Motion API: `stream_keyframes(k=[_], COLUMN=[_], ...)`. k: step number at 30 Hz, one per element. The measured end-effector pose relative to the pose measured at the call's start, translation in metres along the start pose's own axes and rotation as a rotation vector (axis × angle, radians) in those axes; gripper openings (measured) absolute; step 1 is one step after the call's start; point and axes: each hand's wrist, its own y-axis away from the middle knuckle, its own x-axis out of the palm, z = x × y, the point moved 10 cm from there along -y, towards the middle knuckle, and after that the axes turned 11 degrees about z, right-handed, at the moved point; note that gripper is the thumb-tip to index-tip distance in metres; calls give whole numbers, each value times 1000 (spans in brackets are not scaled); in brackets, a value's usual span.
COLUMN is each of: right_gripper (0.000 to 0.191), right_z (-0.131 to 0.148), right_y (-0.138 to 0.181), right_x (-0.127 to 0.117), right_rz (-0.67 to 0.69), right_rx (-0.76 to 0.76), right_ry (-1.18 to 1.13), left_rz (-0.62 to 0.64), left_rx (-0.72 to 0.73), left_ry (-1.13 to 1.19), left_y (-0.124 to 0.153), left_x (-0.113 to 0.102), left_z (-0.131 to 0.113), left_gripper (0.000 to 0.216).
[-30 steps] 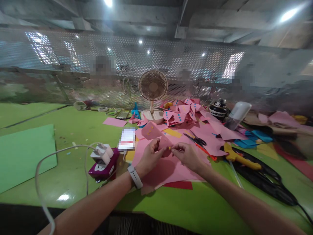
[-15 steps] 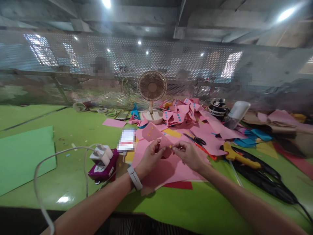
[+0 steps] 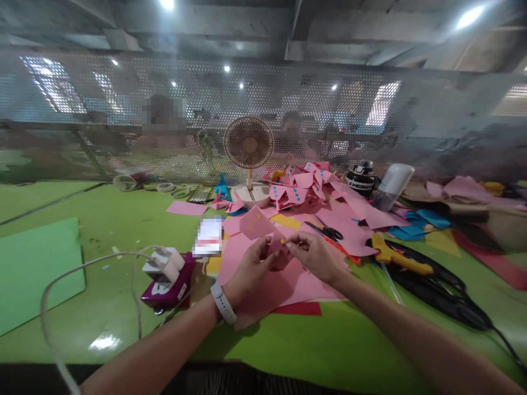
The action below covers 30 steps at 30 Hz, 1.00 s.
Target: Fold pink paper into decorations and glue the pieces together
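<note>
Pinched in the fingers of my left hand (image 3: 249,267) is a small pink paper piece (image 3: 281,262), held up over larger pink sheets (image 3: 263,291). My right hand (image 3: 316,258) is closed at that piece's upper right side, thumb and forefinger on a tiny yellow bit (image 3: 282,241) against the pink paper. Its fingertips partly cover the bit, so I cannot tell whether it is stuck on. Just behind my left hand stands another pink paper piece (image 3: 256,221) with yellow dots. Black-handled scissors (image 3: 329,229) lie beyond my right hand.
A pile of pink pieces with blue dots (image 3: 300,186) sits beside a fan (image 3: 249,144). At right lies a yellow-and-black glue gun (image 3: 403,260). A phone (image 3: 208,237), white plugs (image 3: 164,264) on a purple box, and a looping cable (image 3: 61,274) are at left.
The whole view has shifted slightly, so things sit a little further left. Both hands keep their hold at the pink paper; the right fingertips have moved only slightly around the yellow bit.
</note>
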Motion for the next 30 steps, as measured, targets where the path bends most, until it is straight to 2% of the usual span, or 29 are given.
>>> stream_keyframes(k=[7,14,21,30], right_gripper=[16,19,16,19], right_z=[1,-3,-2,-10], right_y=[0,0,0,0], right_x=[0,-2,-1,2], right_rz=[-1,-16,-29,-47], right_rx=[2,38,25,27], right_ry=[12,-5,9,-43], left_rz=[-27,-29,-44,-11], left_rx=[6,1,-10,17], left_ry=[-141,-168,-153,-21], left_y=[0,1,0,-3], left_x=[-4,-4,-4,-2], left_z=[2,-2,-4,-9], left_gripper=[15,14,16,24])
